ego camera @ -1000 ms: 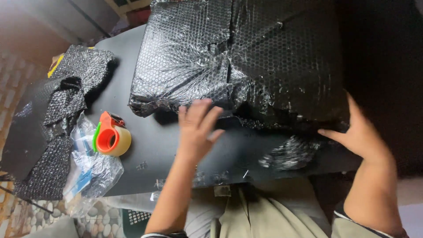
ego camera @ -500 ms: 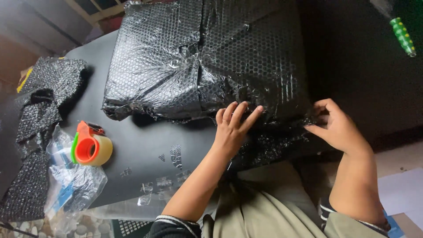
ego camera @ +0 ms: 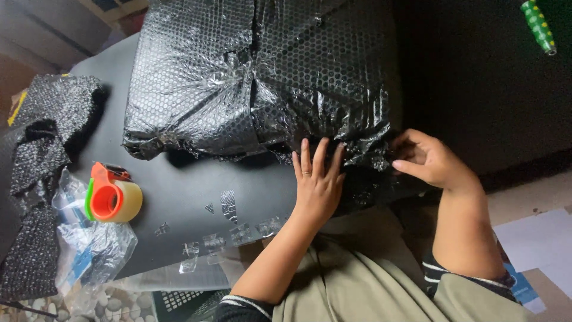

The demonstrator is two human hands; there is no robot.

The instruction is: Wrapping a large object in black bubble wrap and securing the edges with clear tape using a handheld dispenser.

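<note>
Hands on crinkled black bubble-wrap parcel (ego camera: 262, 77): left hand (ego camera: 317, 185) flat (fingers spread), right hand (ego camera: 430, 161) pinching its corner.

One view only, head-worn, looking steeply down and forward from above the lap. Close in: both forearms, left hand (ego camera: 317, 185) and right hand (ego camera: 430, 160) fill the lower middle. Near edge of the dark surface (ego camera: 179, 191) at centre, wrapped parcel (ego camera: 256, 77) running off the top, floor at the lower right corner.

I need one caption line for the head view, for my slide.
Both hands, left hand and right hand, press the black bubble-wrapped parcel; tape dispenser nearby.
</note>
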